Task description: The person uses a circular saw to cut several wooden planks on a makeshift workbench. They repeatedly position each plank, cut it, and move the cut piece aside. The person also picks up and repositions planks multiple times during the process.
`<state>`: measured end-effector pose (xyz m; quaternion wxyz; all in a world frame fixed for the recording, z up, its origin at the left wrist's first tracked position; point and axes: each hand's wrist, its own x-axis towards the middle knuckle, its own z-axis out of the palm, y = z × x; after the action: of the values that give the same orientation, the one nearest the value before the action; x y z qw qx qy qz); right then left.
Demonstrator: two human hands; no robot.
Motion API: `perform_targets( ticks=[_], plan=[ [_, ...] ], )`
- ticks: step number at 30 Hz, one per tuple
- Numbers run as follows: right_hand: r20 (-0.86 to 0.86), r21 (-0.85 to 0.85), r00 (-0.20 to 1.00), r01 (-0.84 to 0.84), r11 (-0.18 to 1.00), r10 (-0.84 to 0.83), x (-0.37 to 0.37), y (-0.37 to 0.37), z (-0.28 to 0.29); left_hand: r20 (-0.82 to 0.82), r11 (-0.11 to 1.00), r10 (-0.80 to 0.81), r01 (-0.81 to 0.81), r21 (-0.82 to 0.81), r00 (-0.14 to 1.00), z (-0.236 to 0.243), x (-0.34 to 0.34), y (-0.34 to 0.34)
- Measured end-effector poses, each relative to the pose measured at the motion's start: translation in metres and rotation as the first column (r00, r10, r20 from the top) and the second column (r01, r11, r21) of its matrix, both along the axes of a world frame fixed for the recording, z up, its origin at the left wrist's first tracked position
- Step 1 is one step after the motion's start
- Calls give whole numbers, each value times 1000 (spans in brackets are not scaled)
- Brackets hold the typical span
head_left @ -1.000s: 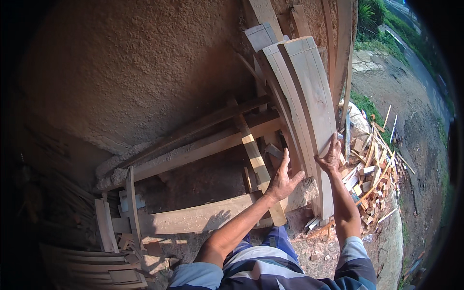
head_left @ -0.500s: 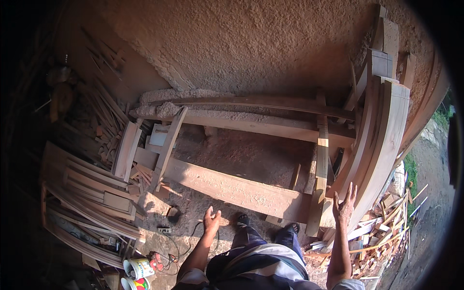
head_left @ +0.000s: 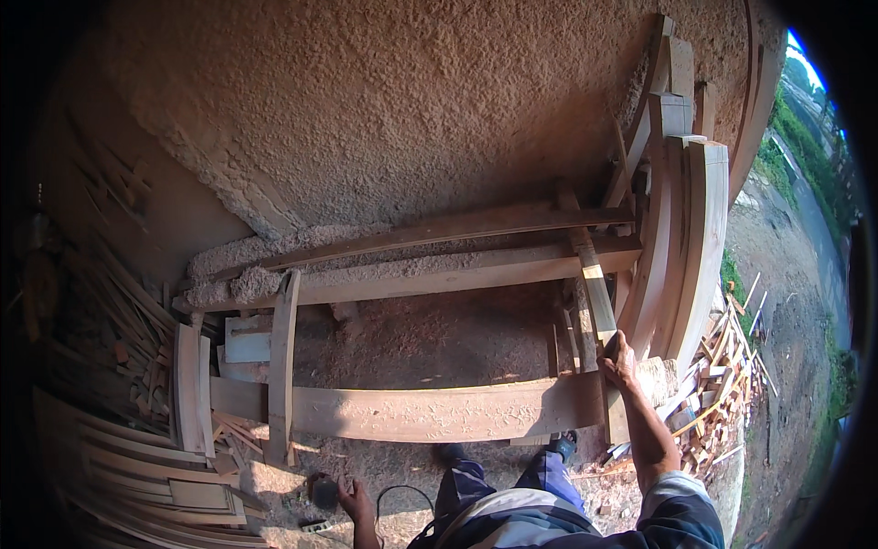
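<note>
A wide, shaving-strewn plank [head_left: 421, 414] lies across two wooden crosspieces in front of me. My right hand [head_left: 619, 362] grips the right-hand wooden crosspiece [head_left: 599, 302], near the plank's right end; its fingers curl over the wood. Low at the left, my left hand [head_left: 355, 499] hangs empty with the fingers apart, close to a dark object [head_left: 323, 492] on the ground that I cannot make out. The left crosspiece [head_left: 283, 361] holds up the plank's other side. Farther back, a second long beam [head_left: 457, 268] spans both crosspieces.
Thick curved timbers [head_left: 700, 247] lean at the right against a rough wall [head_left: 366, 110]. Offcuts [head_left: 718, 384] are heaped below them. Curved frame pieces [head_left: 146, 471] are stacked at the lower left. A black cord [head_left: 402, 488] trails on the ground near my feet.
My right hand has come from open in the air to gripping the right crosspiece. My left hand has dropped lower and left. The view has turned toward the right.
</note>
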<state>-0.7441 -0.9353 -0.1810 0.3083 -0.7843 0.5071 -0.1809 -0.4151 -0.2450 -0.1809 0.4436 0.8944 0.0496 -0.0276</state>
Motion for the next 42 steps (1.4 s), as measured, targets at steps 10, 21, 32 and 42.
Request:
perform_targets(
  ticks=[10,21,32,42],
  plan=[
    [-278,7,960,-27,1000,28,23,14,104,-47,942,-114,93,-323,992,6,176,2],
    [403,564,912,-179,806,-79,58,101,287,1,942,-153,146,-303,988,8,205,16],
    [248,-233,904,-292,927,347,26,297,76,124,998,-52,57,-33,991,51,140,81],
    [266,-5,892,-378,926,366,189,293,45,195,978,-179,153,140,965,42,188,71]
  ],
)
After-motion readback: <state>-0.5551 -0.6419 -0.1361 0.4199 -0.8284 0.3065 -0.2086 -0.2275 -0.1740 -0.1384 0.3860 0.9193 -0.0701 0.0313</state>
